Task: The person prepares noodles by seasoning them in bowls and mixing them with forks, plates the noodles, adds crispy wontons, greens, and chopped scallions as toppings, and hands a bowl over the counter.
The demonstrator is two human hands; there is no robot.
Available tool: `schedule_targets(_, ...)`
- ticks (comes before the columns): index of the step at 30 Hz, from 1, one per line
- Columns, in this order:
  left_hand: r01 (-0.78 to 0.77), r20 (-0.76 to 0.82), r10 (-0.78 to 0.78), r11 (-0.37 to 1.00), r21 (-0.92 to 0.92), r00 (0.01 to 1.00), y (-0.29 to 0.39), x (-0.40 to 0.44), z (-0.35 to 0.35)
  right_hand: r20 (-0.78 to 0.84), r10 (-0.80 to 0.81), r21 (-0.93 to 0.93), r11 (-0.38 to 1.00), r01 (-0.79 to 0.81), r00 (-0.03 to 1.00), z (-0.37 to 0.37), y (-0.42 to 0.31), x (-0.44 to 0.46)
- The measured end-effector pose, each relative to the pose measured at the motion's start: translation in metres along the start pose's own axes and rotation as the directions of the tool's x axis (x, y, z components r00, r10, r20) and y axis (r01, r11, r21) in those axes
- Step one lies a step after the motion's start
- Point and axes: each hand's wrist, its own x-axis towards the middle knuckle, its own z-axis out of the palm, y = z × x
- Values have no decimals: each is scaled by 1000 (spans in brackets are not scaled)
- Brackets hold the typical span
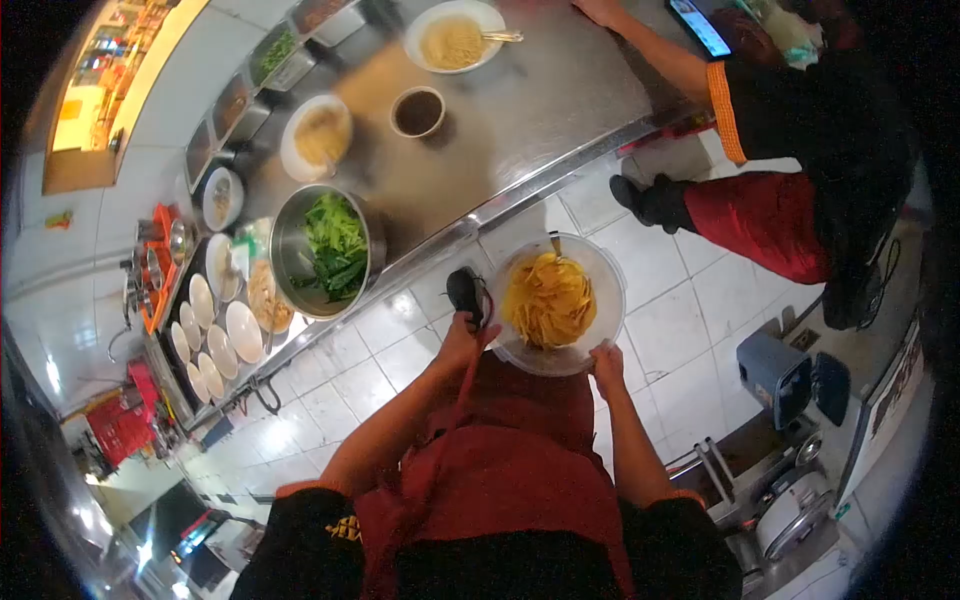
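1. While both hands hold it out over the tiled floor (648, 262), the translucent plastic bowl (612, 292) sits just in front of the wearer's dark red apron (510, 440), apart from the counter.
2. Inside lies a loose heap of thin yellow slices (550, 302), well below the rim at the sides. They look soft and floppy, and would probably slide over one another if tipped.
3. The bowl itself should be light and a little flexible, more likely to bend than break. Its rim is the sensible hold, gripped on opposite sides to keep it level.
4. At the near right edge, the right hand (606, 368) pinches the rim, thumb and fingers closed on it.
5. At the near left, the left hand (464, 340) is curled beside the bowl wall; a red strap (465, 388) passes there, so I cannot tell whether its fingers close on rim or strap.
6. Beyond, on the steel counter (525, 110), stands a metal pot (287, 250) of leafy greens (333, 245), with small white bowls (243, 332) to its left.
7. Farther along, a co-worker's hand (600, 12) rests near the counter's far side, with a lit phone (700, 28) close to that arm.
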Motion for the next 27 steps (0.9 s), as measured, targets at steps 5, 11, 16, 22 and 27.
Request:
schedule_targets(5, -161, 7, 170, 921, 354, 985, -25, 35, 14, 202, 84, -86, 994, -67, 976, -8, -43, -12)
schedule_targets(11, -279, 10, 279, 958, 66, 960, -33, 32, 24, 348, -682, -848, 62, 526, 643, 76, -186, -6)
schedule_targets(16, -310, -34, 309, 936, -166, 950, -1, 8, 19, 552, -315, -811, 14, 585, 772, 105, -216, 51)
schedule_targets(22, -362, -24, 383, 889, 281, 923, 11, -3, 5, 581, -338, -758, 106, 643, 741, 85, -252, 42)
schedule_targets(27, -268, -34, 277, 950, 161, 960, 41, -23, -12, 225, -713, -584, 447, 678, 664, 27, -288, 0)
